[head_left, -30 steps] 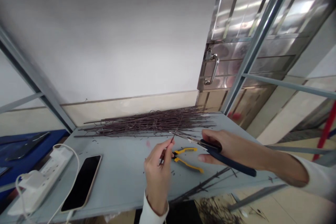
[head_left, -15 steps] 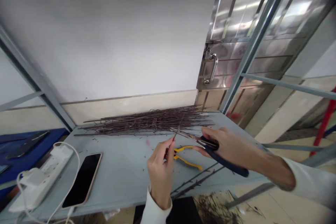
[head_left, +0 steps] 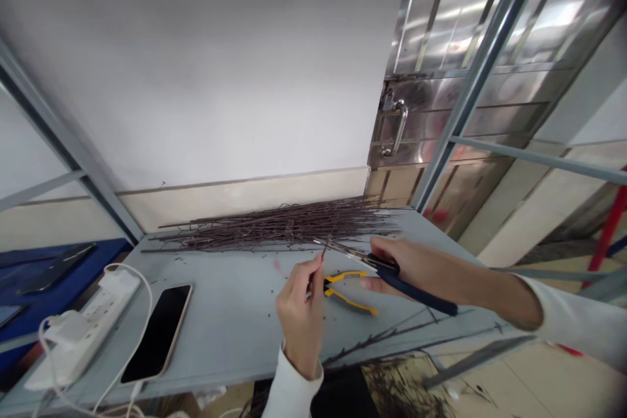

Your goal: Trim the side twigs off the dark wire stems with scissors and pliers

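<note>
My left hand [head_left: 300, 310] pinches a thin dark twig [head_left: 324, 252] between thumb and fingertips, its short end pointing up. My right hand [head_left: 416, 269] grips scissors [head_left: 360, 255] with dark blue handles, the slim metal blades pointing left. The blade tips are slightly apart and meet the twig's end just above my left fingertips. Beside my left hand, yellow-handled pliers [head_left: 353, 302] lie on the table, their head partly hidden behind the fingers. Longer dark twigs [head_left: 379, 337] stretch rightward below my right hand; I cannot tell whether they join the pinched one.
A bundle of dark twigs [head_left: 274, 227] lies along the back of the grey table [head_left: 223, 313]. At the left are a phone [head_left: 157, 333], a white power strip [head_left: 83, 330] with cables and a blue surface [head_left: 59, 281]. Metal posts [head_left: 482, 78] frame the table.
The scissors and my right hand have shifted slightly left. The long twigs below my right hand have swung, now reaching further right. My left hand keeps its pinch.
</note>
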Demonstrator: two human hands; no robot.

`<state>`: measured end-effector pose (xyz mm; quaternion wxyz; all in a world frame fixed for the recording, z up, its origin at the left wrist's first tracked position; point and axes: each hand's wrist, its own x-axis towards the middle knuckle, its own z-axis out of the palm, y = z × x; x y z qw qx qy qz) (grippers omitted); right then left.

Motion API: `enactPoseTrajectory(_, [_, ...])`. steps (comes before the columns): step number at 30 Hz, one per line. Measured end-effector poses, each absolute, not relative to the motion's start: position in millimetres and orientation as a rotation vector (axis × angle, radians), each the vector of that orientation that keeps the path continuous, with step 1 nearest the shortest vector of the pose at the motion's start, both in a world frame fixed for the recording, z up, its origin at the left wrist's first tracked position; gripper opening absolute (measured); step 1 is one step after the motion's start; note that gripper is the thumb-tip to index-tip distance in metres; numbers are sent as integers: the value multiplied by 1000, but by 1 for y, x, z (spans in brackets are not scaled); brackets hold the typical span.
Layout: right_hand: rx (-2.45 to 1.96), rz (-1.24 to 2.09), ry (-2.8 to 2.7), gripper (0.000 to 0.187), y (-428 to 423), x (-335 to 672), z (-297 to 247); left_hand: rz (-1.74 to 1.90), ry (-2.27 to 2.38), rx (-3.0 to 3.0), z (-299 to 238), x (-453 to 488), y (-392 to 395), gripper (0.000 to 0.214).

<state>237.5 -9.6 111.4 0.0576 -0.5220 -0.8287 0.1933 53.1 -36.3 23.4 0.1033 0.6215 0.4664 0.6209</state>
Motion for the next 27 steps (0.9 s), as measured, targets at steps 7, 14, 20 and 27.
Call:
enactPoseTrajectory(7, [-1715, 447, -2441, 44, -13, 228, 113, 1861, 1416, 1896, 20, 57, -34, 12])
enactPoseTrajectory(14, [-1713, 359, -2392, 46, -11, 232, 102, 1799, 1449, 1860, 19, 53, -33, 14])
enactPoseTrajectory(20, [-1663, 390, -2392, 45, -7, 236, 95, 1748, 1435, 1840, 17, 49, -31, 13])
enactPoseTrajectory(27, [-1579, 576, -2428, 43, -6, 239, 94, 1682, 1463, 1760, 14, 49, -31, 16])
